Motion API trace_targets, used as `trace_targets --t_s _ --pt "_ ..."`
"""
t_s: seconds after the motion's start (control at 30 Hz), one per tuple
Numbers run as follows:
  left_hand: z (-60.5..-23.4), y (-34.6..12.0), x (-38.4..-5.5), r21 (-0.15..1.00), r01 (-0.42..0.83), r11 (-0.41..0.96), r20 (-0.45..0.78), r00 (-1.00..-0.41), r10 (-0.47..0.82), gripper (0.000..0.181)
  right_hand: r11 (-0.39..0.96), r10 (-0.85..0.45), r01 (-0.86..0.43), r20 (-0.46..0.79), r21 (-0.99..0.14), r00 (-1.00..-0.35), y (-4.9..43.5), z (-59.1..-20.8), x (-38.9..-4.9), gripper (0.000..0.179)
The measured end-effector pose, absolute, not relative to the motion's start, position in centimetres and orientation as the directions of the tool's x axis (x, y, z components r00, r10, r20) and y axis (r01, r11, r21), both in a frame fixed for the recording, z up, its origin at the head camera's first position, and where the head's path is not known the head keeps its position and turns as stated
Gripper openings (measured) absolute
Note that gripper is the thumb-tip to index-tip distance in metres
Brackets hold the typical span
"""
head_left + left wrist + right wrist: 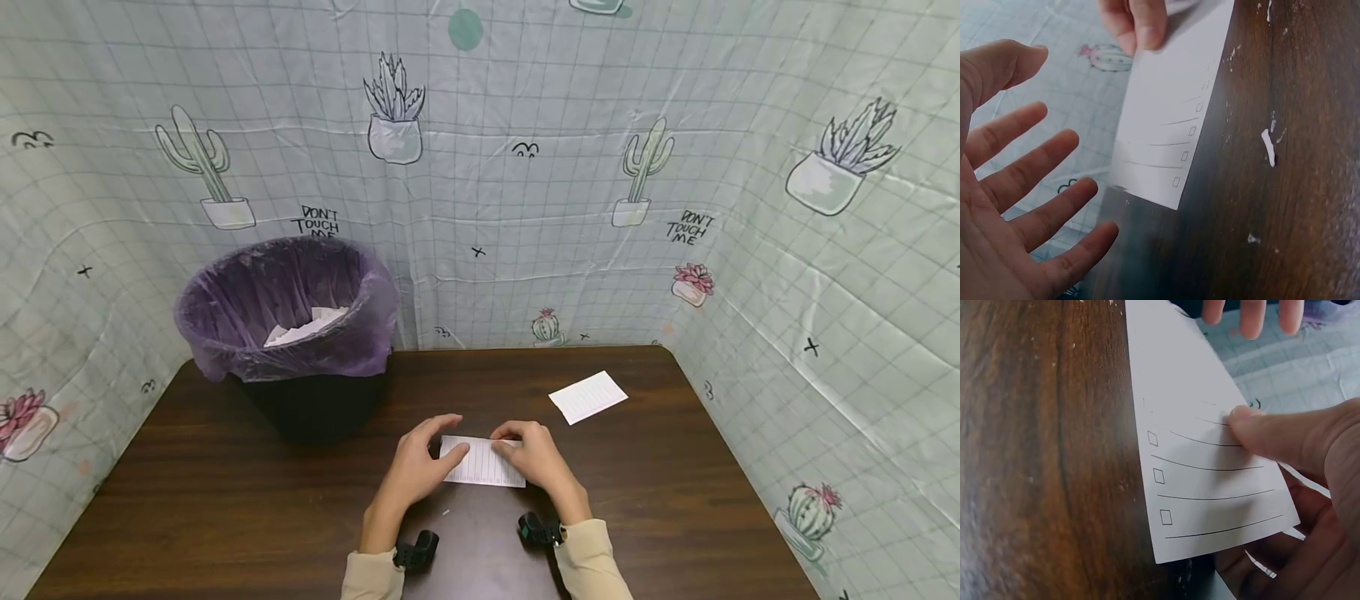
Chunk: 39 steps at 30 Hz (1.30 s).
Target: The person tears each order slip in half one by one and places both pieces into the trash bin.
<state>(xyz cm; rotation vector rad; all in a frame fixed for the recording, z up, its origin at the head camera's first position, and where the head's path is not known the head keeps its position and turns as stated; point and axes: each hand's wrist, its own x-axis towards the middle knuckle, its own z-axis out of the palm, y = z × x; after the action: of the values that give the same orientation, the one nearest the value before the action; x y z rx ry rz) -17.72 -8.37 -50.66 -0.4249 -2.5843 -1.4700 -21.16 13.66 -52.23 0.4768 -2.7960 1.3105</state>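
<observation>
A white lined checklist sheet [482,465] with a column of small boxes is held just in front of me, low over the brown table. My right hand [542,458] pinches it by its far right edge; in the right wrist view the thumb [1260,428] lies on the printed face and the fingers are behind the paper. My left hand [420,463] is at the sheet's left end. Its fingers [1041,169] are spread and apart from the paper in the left wrist view.
A second lined sheet [588,397] lies at the back right of the table [675,500]. At the back left stands a black bin [315,408] with a purple liner [360,325] and white papers [303,327] inside. Paper scraps [1268,147] dot the tabletop. Patterned fabric surrounds the table.
</observation>
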Motion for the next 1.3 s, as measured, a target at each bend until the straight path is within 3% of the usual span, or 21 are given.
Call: trace_targets --t_s 0.6,0.9,1.3 --pt "-51.3 -9.2 -17.6 0.800 0.273 0.534 0.232 -0.962 0.143 0.038 0.585 -0.282 -0.275 0.127 -0.762 -0.951 13.0 -52.1 -20.5 0.005" --pt "-51.4 -8.7 -17.9 0.802 0.288 0.524 0.219 -0.957 0.191 0.036 0.558 -0.342 -0.306 0.122 -0.772 -0.932 12.2 -51.5 -20.5 0.005" --pt "-51.6 -8.0 -18.0 0.796 0.283 0.535 0.216 -0.959 0.185 0.011 0.543 -0.379 -0.311 0.103 -0.780 -0.920 12.1 -51.3 -20.3 0.005"
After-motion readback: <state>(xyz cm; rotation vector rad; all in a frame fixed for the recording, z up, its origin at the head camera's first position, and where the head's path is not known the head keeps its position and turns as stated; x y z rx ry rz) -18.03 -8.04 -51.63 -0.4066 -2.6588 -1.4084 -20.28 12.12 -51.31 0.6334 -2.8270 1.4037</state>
